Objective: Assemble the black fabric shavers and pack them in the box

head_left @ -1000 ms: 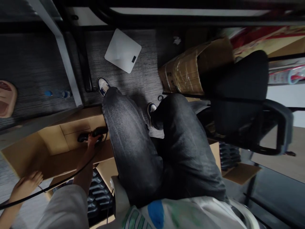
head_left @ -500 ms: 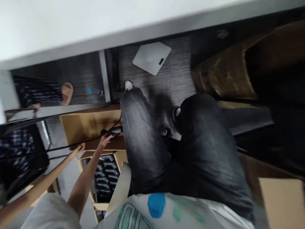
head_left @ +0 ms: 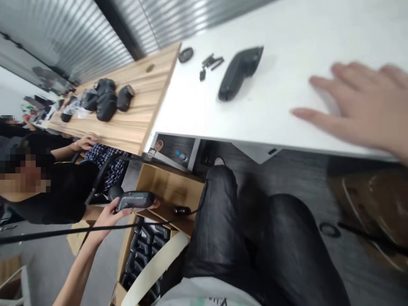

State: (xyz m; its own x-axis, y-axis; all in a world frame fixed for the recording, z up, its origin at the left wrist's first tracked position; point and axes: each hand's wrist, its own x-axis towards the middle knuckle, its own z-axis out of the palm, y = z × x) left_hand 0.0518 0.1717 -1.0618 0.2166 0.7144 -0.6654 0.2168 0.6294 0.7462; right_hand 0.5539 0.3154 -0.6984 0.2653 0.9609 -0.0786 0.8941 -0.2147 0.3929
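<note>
My left hand reaches out at the lower left, its fingers closed around a black angled device above an open cardboard box. Fingertips of another hand show at the far end of that device. On the right, my right hand is spread over the white table and holds nothing; it is slightly blurred. A similar black device lies to its left on the table, with small black parts and a dark oval piece beyond.
A person in black sits at the left by a wooden table bearing several black devices. A box of black parts stands beside my legs. A black cable crosses the lower left. Brown wrapped material lies at the right.
The view has risen from the floor to the tabletops. My right hand has come into view over the white table. The device in my left hand now shows clearly above the box.
</note>
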